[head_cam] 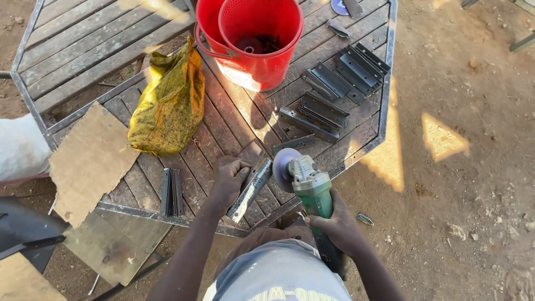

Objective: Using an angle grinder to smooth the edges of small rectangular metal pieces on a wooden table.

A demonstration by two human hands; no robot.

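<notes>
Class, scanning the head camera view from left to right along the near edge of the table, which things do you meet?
Cardboard sheet → small stack of metal strips → left hand → metal bar it holds → green angle grinder → right hand.

Slatted metal table (384,83), red bucket (262,61), yellow bag (170,106), hinges (334,83)

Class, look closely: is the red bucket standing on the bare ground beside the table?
No, the red bucket stands on the slatted table, near the yellow sack.

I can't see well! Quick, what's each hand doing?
Left hand: closed, holding a metal strip.
Right hand: closed, holding a green grinder.
</notes>
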